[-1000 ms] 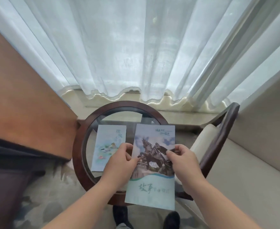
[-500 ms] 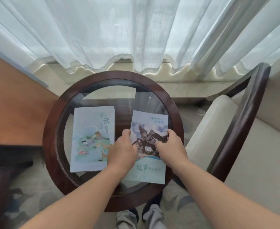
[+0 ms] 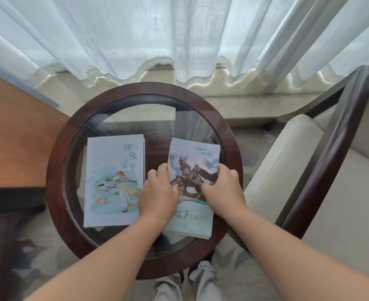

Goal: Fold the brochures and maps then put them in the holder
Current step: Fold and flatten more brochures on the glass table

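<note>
Both hands, left hand (image 3: 159,194) and right hand (image 3: 224,190), pinch the side edges of the horseman brochure (image 3: 192,185) lying on the round glass tabletop (image 3: 135,118) (beside the illustrated map brochure (image 3: 113,181), untouched).

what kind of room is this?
Probably a hotel room or lounge corner by a window: sheer curtains, a round glass-topped side table, a cushioned armchair, and tourist brochures.

We see our two forearms (image 3: 118,253) bare, with no sleeves, watch or rings on either hand (image 3: 158,192). Below, light grey trouser legs (image 3: 187,285) show above dark shoes.
</note>
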Available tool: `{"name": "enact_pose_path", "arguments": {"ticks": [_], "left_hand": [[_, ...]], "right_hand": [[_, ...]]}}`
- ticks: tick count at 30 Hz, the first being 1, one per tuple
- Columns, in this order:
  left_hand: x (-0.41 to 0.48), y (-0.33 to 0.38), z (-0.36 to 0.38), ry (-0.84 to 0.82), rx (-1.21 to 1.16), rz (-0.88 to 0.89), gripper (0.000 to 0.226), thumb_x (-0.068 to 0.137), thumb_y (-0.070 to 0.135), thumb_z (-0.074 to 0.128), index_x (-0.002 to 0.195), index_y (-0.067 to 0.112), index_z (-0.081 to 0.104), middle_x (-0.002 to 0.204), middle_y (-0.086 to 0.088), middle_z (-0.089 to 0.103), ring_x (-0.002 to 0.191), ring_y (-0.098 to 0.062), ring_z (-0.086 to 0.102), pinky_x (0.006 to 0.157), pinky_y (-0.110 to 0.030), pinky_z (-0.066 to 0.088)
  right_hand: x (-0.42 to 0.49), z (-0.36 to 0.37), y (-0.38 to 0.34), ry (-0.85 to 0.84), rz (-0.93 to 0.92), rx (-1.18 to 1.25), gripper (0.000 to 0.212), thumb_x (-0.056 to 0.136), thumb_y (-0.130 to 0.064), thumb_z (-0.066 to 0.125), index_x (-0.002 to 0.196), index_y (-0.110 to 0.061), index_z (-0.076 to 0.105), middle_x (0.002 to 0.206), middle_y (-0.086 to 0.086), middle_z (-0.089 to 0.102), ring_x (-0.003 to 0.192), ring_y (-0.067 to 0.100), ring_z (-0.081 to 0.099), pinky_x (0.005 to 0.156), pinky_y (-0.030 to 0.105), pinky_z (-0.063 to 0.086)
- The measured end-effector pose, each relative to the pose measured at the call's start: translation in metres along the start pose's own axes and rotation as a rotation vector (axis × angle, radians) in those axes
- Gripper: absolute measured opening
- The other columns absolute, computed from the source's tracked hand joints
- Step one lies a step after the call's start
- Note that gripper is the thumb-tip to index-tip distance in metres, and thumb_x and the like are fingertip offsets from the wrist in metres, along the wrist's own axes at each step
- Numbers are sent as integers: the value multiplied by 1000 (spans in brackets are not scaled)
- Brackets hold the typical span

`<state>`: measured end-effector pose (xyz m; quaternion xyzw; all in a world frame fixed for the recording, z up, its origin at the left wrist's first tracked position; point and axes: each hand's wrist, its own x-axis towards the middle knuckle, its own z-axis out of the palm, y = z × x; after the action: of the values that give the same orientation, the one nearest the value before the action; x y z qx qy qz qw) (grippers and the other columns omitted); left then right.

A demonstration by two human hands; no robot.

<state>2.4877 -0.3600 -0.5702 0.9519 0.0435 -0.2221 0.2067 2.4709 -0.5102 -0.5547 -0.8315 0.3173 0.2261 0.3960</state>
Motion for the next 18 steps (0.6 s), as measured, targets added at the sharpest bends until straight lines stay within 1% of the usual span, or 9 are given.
{"name": "enact_pose_path", "arguments": {"ticks": [2,5,8,10,11,13,15,17,18], "left_hand": [[-1,0,1,0,16,6,48,93,27,55,137,22,37,110,-5,46,91,-27,53,70,-39,45],[-4,-3,4,-3,32,20,57,95,27,54,146,21,29,115,-5,44,96,-25,51,72,-35,42],[-5,-4,5,-7,25,18,59,95,26,54,148,22,27,117,-5,43,98,-23,50,74,-34,44],[-5,-3,4,-8,25,16,61,95,26,54,149,21,26,118,-5,42,99,-22,49,74,-32,41],[-5,-2,4,-3,27,13,64,95,26,55,151,20,25,120,-5,41,101,-21,47,75,-30,39],[-5,0,2,43,51,37,68,93,27,56,152,18,23,123,-5,39,106,-21,42,82,-31,38],[-6,4,4,122,108,158,71,89,28,58,150,15,26,132,-5,38,118,-24,36,97,-38,38],[-4,15,13,130,138,305,72,87,32,57,150,12,28,147,-10,34,136,-28,26,112,-43,26],[-2,20,20,95,156,360,73,89,36,54,152,11,25,154,-13,27,144,-30,18,118,-43,16]], "right_hand": [[-1,-1,2,-7,-22,-25,30,84,-19,58,113,-23,52,108,0,43,81,15,50,67,31,40],[0,-5,7,-17,-44,-58,32,84,-19,60,115,-22,51,107,-2,43,85,14,44,70,29,37],[3,-7,9,-32,-50,-75,32,84,-22,62,114,-22,52,108,-2,45,86,14,44,67,28,35],[4,-8,9,-30,-59,-101,33,84,-23,65,114,-21,51,112,0,47,86,14,44,65,27,35],[6,-10,9,-14,-76,-122,38,83,-25,67,116,-20,49,115,1,46,88,15,44,67,27,36],[9,-14,10,36,-159,-207,60,81,-31,72,130,-18,40,125,2,38,106,21,45,78,30,39],[16,-21,12,38,-285,-344,88,78,-36,76,146,-21,23,141,2,26,128,25,31,94,38,40],[25,-24,13,-28,-397,-522,101,77,-41,77,152,-23,12,157,0,10,142,25,13,109,42,32],[29,-25,14,-68,-439,-612,103,77,-43,75,153,-23,9,161,0,3,147,24,5,114,41,26]]}}
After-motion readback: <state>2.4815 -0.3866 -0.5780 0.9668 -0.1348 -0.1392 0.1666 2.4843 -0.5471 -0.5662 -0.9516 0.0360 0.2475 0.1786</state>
